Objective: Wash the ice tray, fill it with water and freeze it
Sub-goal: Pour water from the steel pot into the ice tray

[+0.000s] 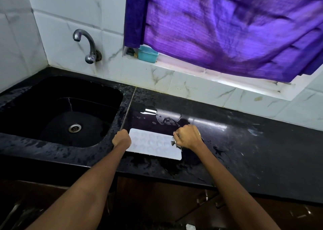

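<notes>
Our left hand (121,138) grips the white ice tray's (153,145) left end near the worktop's (244,142) front edge; our right hand (187,138) pinches its right end. We judge it filled; we should lift both ends level and slowly.

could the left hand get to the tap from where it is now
Probably yes. The left hand grips the ice tray at its left end on the counter; the tap is on the wall beyond the sink, with nothing between. It would need to let go first.
</notes>
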The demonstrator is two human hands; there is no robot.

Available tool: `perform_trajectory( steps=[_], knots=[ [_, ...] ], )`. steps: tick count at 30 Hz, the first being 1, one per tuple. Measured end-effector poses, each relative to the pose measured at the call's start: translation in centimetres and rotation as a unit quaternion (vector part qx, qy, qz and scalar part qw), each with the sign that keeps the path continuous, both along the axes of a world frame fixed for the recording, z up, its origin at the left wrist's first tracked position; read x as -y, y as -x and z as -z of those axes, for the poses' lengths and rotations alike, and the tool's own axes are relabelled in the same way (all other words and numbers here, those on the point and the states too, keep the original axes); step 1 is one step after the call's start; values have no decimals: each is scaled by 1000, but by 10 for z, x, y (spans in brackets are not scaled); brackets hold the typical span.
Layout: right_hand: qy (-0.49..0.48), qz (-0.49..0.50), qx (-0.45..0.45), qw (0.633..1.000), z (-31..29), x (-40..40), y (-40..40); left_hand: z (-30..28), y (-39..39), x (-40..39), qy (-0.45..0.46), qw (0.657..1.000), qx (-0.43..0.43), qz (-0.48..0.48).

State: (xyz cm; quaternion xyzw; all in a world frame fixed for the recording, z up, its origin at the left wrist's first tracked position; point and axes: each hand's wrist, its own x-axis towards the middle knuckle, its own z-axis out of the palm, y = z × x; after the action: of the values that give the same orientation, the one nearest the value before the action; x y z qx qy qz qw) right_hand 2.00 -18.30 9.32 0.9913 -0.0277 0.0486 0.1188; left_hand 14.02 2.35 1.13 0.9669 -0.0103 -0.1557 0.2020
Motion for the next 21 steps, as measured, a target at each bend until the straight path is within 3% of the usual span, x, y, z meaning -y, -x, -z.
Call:
perform_trajectory(
  steps=[4,7,9,12,14,16,21],
  knots=[
    [-118,84,38,989,-4,9,9,-1,0,0,3,1000,0,0],
    [-214,179,97,955,-1,25,16,0,0,0,-1,1000,0,1],
    [-303,240,149,910,4,39,20,0,0,-1,-4,1000,2,1],
    [-465,312,239,793,11,55,22,0,0,0,-8,1000,6,8],
    [-522,338,286,729,17,64,24,1,1,0,-11,1000,6,8],
    [-539,355,307,700,25,69,26,2,0,1,-12,1000,6,6],
    [-545,369,339,673,50,76,27,1,-1,1,1,1000,-4,-4]
  ],
)
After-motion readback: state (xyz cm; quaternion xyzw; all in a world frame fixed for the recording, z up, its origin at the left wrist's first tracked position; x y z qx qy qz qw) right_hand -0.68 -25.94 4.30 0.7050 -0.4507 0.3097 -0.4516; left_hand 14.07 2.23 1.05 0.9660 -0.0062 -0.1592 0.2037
